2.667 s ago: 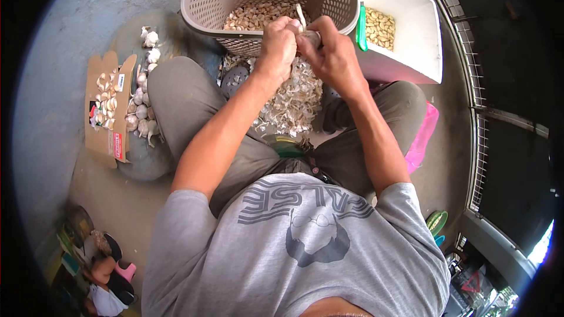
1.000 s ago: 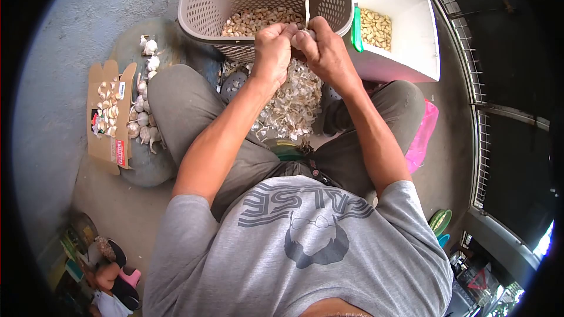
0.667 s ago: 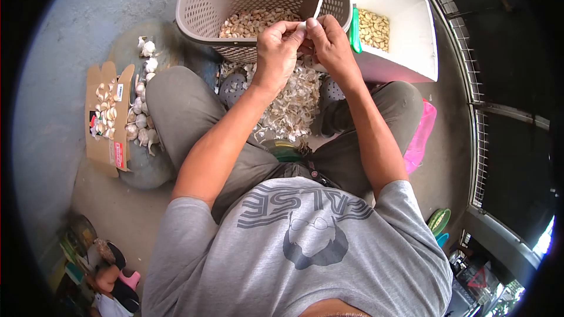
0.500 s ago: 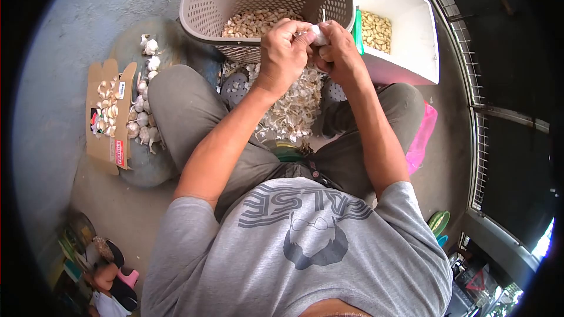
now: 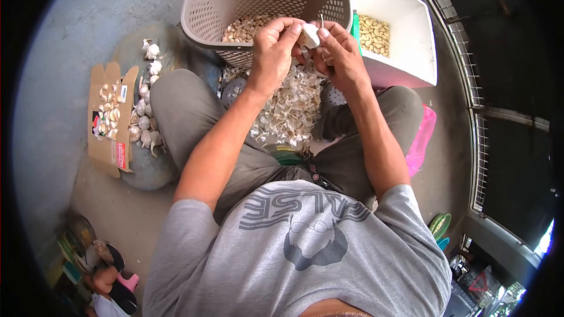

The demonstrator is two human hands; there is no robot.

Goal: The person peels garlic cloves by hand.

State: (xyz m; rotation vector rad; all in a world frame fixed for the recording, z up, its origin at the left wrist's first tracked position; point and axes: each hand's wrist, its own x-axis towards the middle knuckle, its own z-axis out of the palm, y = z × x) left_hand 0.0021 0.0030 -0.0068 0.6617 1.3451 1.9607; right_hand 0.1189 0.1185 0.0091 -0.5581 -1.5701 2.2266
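Note:
A white garlic bulb (image 5: 310, 35) is held up between my two hands, over the near rim of the basket. My left hand (image 5: 273, 53) grips its left side between thumb and fingers. At its right edge my right hand (image 5: 343, 56) is closed, the thumb pressed against the bulb. A thin, pale sliver (image 5: 322, 20) sticks up from the right fingers; I cannot make out whether it is a stem or a blade. Below lies a heap of garlic skins (image 5: 291, 108) between my feet.
A perforated basket (image 5: 205, 38) holds unpeeled cloves (image 5: 244, 28). Beside it, a white box (image 5: 405, 23) contains peeled cloves (image 5: 373, 35). At left, whole garlic bulbs (image 5: 143, 120) lie by cardboard (image 5: 103, 155) bearing loose cloves (image 5: 107, 111). A pink mesh bag (image 5: 422, 141) lies at right.
The bulb has moved slightly left and turned, showing more of its white side. My left hand has shifted a little left; the right thumb now lies on the bulb's edge.

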